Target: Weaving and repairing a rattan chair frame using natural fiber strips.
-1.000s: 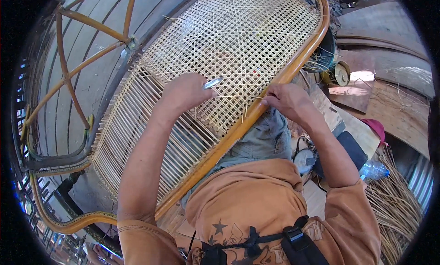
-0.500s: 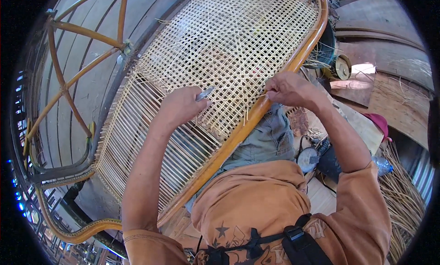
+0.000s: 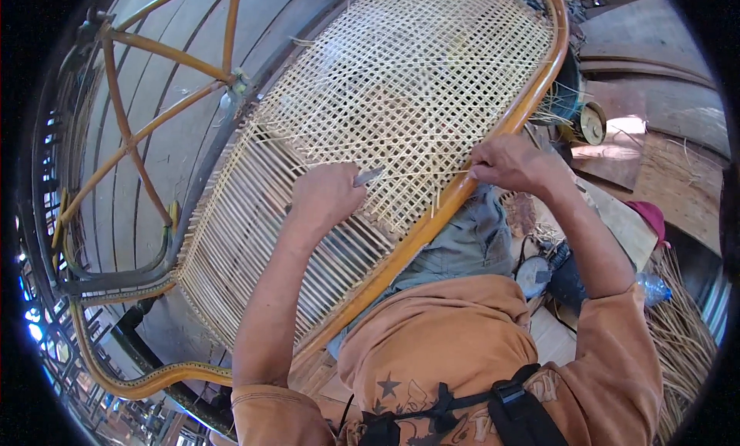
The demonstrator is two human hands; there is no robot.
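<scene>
A cane panel is stretched in a curved, varnished rattan frame across my lap. Its upper part is a close lattice; the lower left part has only parallel strands. Closed in a fist, my left hand rests over the edge of the lattice around a small knife, whose metal blade points right; the handle is mostly hidden. My right hand is at the frame's right rail, thumb and finger pinching a thin cane strand that runs over the weave. Loose strand ends stick out near the rail.
Another rattan frame with crossed poles stands at the left. On the right are a tin can, a plastic bottle, a dark red cloth and a bundle of long cane. Wooden boards lie behind them.
The whole view has shifted, so everything sits further right and slightly lower. My left thumb has drawn in beside the knife. My right hand keeps its pinch at the rail.
</scene>
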